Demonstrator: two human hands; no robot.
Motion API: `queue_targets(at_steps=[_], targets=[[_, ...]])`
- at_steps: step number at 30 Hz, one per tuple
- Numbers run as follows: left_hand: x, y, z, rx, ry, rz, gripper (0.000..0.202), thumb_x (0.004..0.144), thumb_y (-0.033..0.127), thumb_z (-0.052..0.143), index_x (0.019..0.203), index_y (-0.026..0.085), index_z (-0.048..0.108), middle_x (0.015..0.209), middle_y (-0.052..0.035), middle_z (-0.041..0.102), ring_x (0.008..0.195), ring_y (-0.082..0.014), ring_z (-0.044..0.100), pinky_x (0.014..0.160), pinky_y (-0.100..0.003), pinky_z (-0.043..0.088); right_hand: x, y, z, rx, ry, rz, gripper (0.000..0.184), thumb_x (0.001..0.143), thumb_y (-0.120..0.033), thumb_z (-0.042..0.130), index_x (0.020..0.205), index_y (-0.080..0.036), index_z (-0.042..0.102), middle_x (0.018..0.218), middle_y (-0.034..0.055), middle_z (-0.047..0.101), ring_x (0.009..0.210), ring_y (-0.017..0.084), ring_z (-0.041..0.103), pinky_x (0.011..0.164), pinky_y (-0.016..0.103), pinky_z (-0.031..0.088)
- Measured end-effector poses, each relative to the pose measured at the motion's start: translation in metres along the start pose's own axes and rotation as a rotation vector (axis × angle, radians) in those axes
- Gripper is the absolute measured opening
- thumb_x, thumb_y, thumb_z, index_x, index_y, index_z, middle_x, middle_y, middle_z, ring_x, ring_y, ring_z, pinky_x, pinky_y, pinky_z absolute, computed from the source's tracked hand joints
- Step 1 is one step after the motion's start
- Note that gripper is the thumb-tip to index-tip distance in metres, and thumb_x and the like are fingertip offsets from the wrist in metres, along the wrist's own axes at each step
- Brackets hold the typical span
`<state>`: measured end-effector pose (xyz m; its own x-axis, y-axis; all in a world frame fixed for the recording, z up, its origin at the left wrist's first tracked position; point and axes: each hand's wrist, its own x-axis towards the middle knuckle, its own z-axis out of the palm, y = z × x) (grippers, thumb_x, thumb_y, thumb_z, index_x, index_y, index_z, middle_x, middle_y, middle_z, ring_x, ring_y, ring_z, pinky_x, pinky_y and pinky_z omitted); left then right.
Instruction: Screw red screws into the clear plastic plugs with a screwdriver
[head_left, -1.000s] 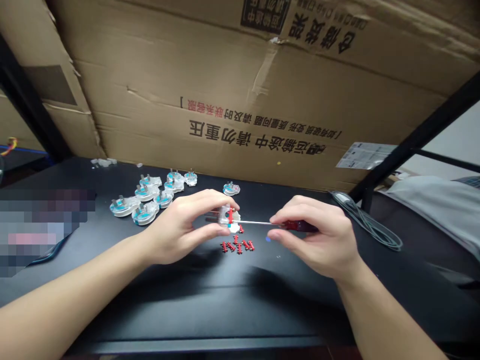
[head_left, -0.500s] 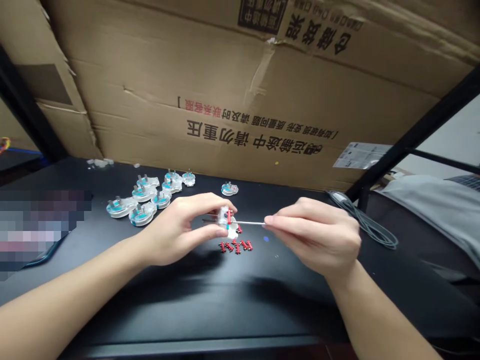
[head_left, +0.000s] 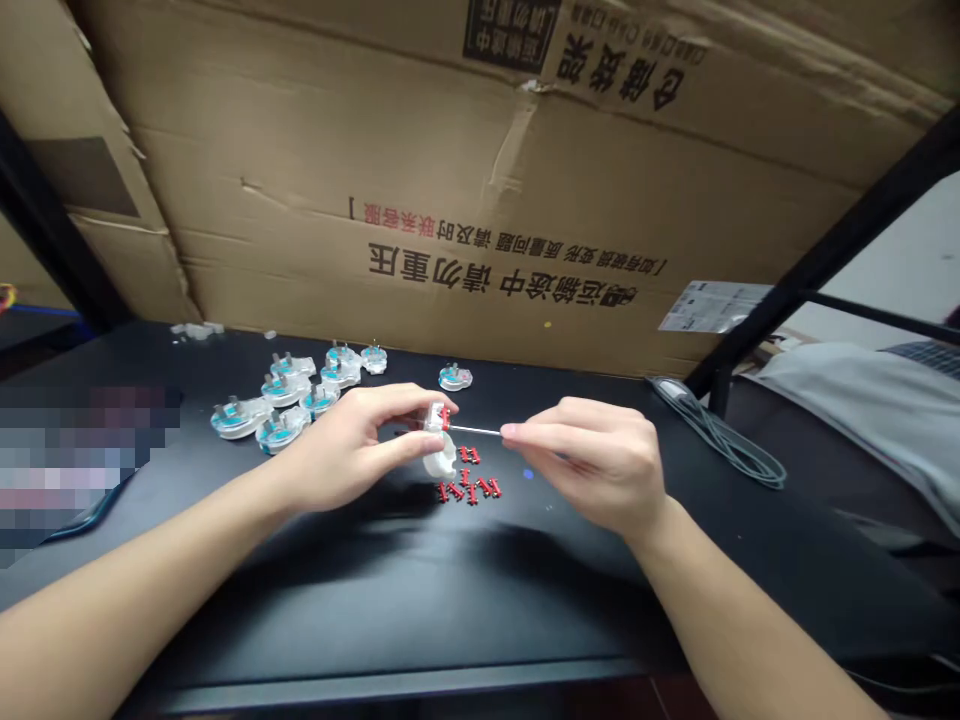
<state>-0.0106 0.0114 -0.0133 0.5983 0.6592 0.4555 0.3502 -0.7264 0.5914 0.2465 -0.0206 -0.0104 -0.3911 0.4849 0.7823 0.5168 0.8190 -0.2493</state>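
My left hand (head_left: 360,440) grips a clear plug (head_left: 434,418) between thumb and fingers, its side turned to the right. A small red part (head_left: 445,419) sits at the plug's right side. My right hand (head_left: 592,450) pinches a thin silver metal tool (head_left: 477,430); its tip reaches the red part, though whether it grips or only touches cannot be seen. Below the plug is a white curved piece (head_left: 440,458), partly hidden by my left thumb. Several small red parts (head_left: 472,493) lie on the black table under and right of it.
Clear plugs with blue inside (head_left: 238,416) are grouped at the left, prongs up. Another plug (head_left: 454,377) stands farther back. A coiled grey cable (head_left: 724,440) lies at the right. Cardboard (head_left: 420,150) walls off the back, beside a black frame post (head_left: 832,250).
Both hands, with the plug and the metal tool, have shifted left. More of the white piece and of the red parts on the table now shows. The view has shifted slightly.
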Motion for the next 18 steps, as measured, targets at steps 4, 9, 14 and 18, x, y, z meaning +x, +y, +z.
queue_targets(at_steps=[4,9,14,18], targets=[[0.003,-0.002,0.004,-0.143,-0.033,-0.123,0.031,0.094,0.041,0.059,0.111,0.017,0.069,0.110,-0.0065,0.073,0.097,-0.0217,0.069,0.085,-0.030,0.054,0.000,0.003,0.001,0.004,-0.020,0.009,0.012,0.084,-0.011,0.069,0.085,-0.019,0.078,0.066,0.0003,0.073,0.053,0.010,0.062,0.052,0.021,0.048],[0.012,-0.022,0.007,-0.166,0.114,-0.252,0.046,0.089,0.048,0.062,0.125,0.019,0.058,0.105,-0.0068,0.074,0.098,-0.0236,0.071,0.089,-0.038,0.055,0.002,0.026,0.004,-0.020,-0.015,0.234,0.010,0.085,-0.023,0.069,0.085,-0.018,0.077,0.070,0.0015,0.073,0.055,0.012,0.061,0.055,0.024,0.048],[0.024,-0.048,0.017,0.186,0.097,-0.291,0.036,0.081,0.046,0.070,0.104,0.019,0.060,0.102,-0.0093,0.070,0.099,-0.0289,0.067,0.087,-0.044,0.055,-0.004,0.054,0.010,0.029,0.008,0.428,0.020,0.089,-0.033,0.063,0.083,-0.018,0.074,0.073,0.0023,0.073,0.060,0.015,0.064,0.062,0.027,0.049],[0.028,-0.048,0.023,0.234,0.051,-0.210,0.027,0.083,0.040,0.067,0.101,0.019,0.062,0.118,-0.0105,0.061,0.104,-0.0252,0.063,0.084,-0.036,0.057,-0.007,0.067,0.017,0.041,-0.069,0.496,0.024,0.091,-0.038,0.058,0.083,-0.019,0.071,0.067,0.0008,0.070,0.059,0.014,0.061,0.061,0.026,0.045]])
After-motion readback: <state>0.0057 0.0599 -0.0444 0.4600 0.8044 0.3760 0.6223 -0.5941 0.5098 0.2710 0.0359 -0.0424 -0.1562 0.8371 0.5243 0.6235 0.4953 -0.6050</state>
